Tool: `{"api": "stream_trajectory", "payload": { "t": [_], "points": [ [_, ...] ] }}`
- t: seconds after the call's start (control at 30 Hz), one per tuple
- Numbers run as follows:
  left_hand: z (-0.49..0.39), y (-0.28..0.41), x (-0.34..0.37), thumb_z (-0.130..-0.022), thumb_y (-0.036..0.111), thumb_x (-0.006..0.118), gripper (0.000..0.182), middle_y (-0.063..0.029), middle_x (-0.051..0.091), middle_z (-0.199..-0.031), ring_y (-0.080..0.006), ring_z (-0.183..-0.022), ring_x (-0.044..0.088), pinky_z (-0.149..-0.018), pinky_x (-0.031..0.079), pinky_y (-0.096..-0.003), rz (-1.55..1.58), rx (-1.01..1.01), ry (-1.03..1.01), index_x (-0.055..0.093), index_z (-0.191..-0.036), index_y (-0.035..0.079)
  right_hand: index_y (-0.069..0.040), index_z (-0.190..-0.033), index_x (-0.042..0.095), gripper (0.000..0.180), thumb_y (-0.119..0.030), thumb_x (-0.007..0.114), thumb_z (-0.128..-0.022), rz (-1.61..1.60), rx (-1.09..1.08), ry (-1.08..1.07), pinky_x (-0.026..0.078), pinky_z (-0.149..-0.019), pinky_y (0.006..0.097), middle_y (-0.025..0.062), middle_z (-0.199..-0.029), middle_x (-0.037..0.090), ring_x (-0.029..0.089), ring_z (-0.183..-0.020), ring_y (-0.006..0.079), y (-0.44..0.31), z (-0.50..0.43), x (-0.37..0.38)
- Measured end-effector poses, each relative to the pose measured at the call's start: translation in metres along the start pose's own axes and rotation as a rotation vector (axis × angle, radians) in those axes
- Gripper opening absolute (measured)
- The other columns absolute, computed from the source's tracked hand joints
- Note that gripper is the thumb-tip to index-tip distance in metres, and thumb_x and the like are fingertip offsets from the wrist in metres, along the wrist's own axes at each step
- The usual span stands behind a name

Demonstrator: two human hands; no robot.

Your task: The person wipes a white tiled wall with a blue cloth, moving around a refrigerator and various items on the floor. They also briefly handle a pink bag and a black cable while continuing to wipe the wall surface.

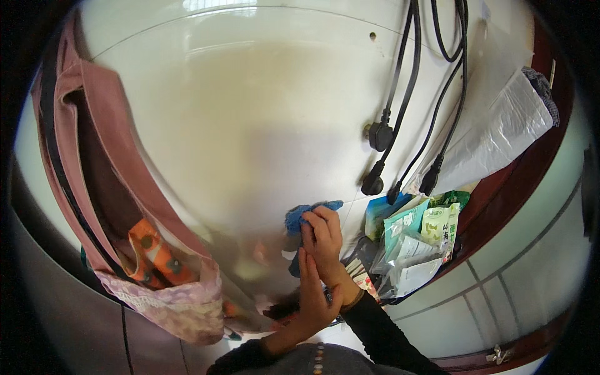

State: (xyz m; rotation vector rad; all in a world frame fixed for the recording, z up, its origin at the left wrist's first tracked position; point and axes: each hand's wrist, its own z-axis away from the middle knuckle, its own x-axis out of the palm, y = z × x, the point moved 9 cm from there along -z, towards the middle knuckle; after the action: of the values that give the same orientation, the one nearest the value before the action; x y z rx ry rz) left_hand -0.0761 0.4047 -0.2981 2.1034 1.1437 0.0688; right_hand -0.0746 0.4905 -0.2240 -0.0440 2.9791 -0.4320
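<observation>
My right hand (323,239) has its fingers bent over a crumpled blue cloth (296,220), pressing it to a glossy white panelled surface (211,140). One end of the cloth sticks out beyond the knuckles; a darker fold shows lower down, beside my left fingertips. Below the right hand is my left hand (315,293), its fingers straight and together and its thumb apart. Its fingertips meet the edge of the right palm, and no object shows in its grasp. Whether it also touches the cloth is hidden.
At the left hangs a pink fabric organizer (140,164) with an orange patterned item (157,251) in its pocket. Black power cords (412,70) with plugs (380,136) dangle at the right. Beyond them are a clear plastic sheet (506,126) and several snack packets (422,229).
</observation>
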Motion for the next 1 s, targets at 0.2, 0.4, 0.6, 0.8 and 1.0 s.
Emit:
{"api": "stream_trajectory", "payload": {
  "t": [0.2,0.4,0.6,0.8,1.0],
  "points": [
    [-0.037,0.019,-0.013,-0.088,0.013,0.061,0.082,-0.0402,0.010,-0.155,-0.0535,-0.145,0.019,-0.118,0.021,-0.0542,0.017,0.116,0.012,0.014,-0.150,-0.013,0.000,-0.101,0.063,0.025,0.008,0.069,-0.078,0.103,-0.113,0.151,0.050,-0.080,0.0349,0.0161,-0.101,0.062,0.062,-0.089,0.0321,-0.013,-0.065,-0.013],
    [-0.049,0.021,-0.021,-0.088,0.010,0.061,0.083,-0.0409,0.011,-0.155,-0.0542,-0.144,0.021,-0.117,0.021,-0.0546,0.060,0.105,0.055,0.012,-0.150,-0.013,0.001,-0.103,0.063,0.023,0.007,0.068,-0.081,0.129,-0.009,0.261,0.050,-0.081,0.0329,0.0162,-0.101,0.063,0.063,-0.090,0.0290,-0.013,-0.077,-0.011],
    [-0.003,0.012,-0.013,-0.085,0.008,0.061,0.088,-0.0418,0.007,-0.155,-0.0564,-0.144,0.015,-0.117,0.017,-0.0572,0.103,0.019,0.054,0.007,-0.151,-0.013,-0.001,-0.102,0.063,0.023,0.006,0.067,-0.081,0.024,-0.059,0.114,0.050,-0.081,0.0343,0.0165,-0.101,0.064,0.063,-0.090,0.0294,-0.021,-0.022,-0.001],
    [-0.051,0.027,-0.021,-0.086,0.009,0.064,0.084,-0.0356,0.013,-0.157,-0.0502,-0.146,0.021,-0.118,0.023,-0.0535,0.065,0.134,-0.014,0.015,-0.150,-0.013,0.001,-0.102,0.065,0.019,0.003,0.068,-0.083,0.202,-0.106,0.291,0.051,-0.079,0.0340,0.0162,-0.098,0.065,0.064,-0.087,0.0296,-0.018,-0.090,-0.020],
    [-0.054,0.034,-0.024,-0.085,0.008,0.065,0.087,-0.0414,0.010,-0.154,-0.0555,-0.143,0.021,-0.117,0.022,-0.0545,0.082,0.114,0.030,0.012,-0.150,-0.013,0.001,-0.101,0.066,0.021,0.005,0.071,-0.081,0.190,-0.137,0.266,0.052,-0.082,0.0346,0.0188,-0.099,0.065,0.065,-0.089,0.0311,-0.028,-0.085,-0.015]
  ]
}}
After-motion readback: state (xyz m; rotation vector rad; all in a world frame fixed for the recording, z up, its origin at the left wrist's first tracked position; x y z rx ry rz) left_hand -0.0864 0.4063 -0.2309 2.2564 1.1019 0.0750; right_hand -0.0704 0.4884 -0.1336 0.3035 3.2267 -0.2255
